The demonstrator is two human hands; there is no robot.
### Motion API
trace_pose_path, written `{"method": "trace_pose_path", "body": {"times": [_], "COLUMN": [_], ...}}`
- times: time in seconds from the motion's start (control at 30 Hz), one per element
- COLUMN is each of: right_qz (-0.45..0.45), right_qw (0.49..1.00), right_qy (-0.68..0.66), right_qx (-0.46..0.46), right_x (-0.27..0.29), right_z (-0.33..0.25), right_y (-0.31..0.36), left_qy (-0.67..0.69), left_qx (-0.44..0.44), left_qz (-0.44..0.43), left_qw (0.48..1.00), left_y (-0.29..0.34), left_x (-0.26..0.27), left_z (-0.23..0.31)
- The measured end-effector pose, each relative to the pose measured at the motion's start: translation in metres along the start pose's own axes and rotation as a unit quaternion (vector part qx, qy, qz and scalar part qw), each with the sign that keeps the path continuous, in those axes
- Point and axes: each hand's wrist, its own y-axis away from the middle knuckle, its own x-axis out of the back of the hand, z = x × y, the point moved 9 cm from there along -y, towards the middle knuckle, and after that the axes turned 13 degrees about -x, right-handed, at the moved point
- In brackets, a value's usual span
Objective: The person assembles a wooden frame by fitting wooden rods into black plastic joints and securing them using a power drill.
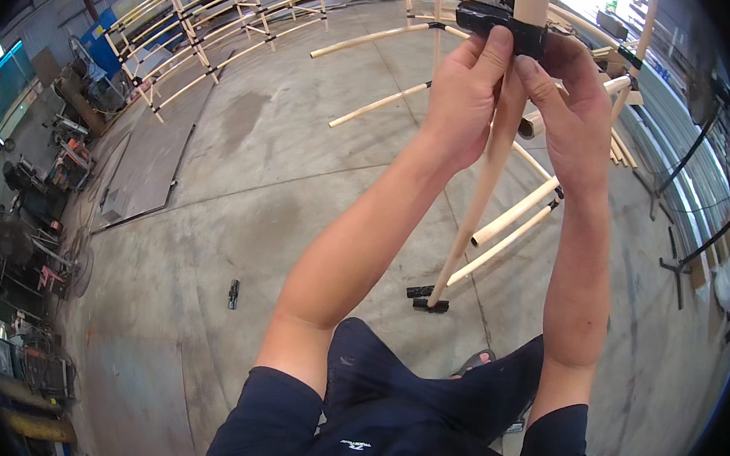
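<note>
From where I stand, a wide stretch of concrete floor runs along the person's left, bounded by a flat dark sheet and, beyond it, machinery lining the wall. A loose black fitting lies on that side. The right is tighter: protruding tan rails come close to the right forearm, and black metal stands stand farther out. A tan pipe framework edges the far side.

The black connector is up between the two hands, at the upper part of a tan pipe. The left hand grips it, thumb pressed on its near face; the right hand curls around its right end, thumb close to the pipe. Fingers cover much of that end, so I can't fairly say whether it wraps the pipe or merely rests against it.

The connector's long axis lies crosswise to the pipe, its exposed end pointing left. The pipe slants down to black fittings near the floor.
</note>
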Motion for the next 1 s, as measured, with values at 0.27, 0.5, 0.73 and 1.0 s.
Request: {"method": "trace_pose_path", "body": {"times": [0.27,0.5,0.73,1.0], "right_qz": [-0.008,0.012,0.175,0.009], "right_qw": [1.0,0.994,0.98,0.974], "right_qy": [0.029,0.093,0.079,0.22], "right_qx": [0.007,0.052,0.058,-0.053], "right_x": [-0.006,0.001,0.04,-0.017], "right_z": [-0.022,-0.021,0.046,0.154], "right_y": [-0.002,0.005,0.103,0.167], "left_qy": [0.025,0.001,-0.003,-0.028], "left_qx": [0.008,0.004,-0.024,-0.088], "left_qz": [-0.011,-0.02,-0.007,-0.026], "left_qw": [1.0,1.0,1.0,0.995], "left_y": [0.003,0.003,0.001,0.0], "left_x": [-0.006,-0.003,-0.008,-0.005], "left_z": [-0.002,-0.013,-0.013,-0.001]}}
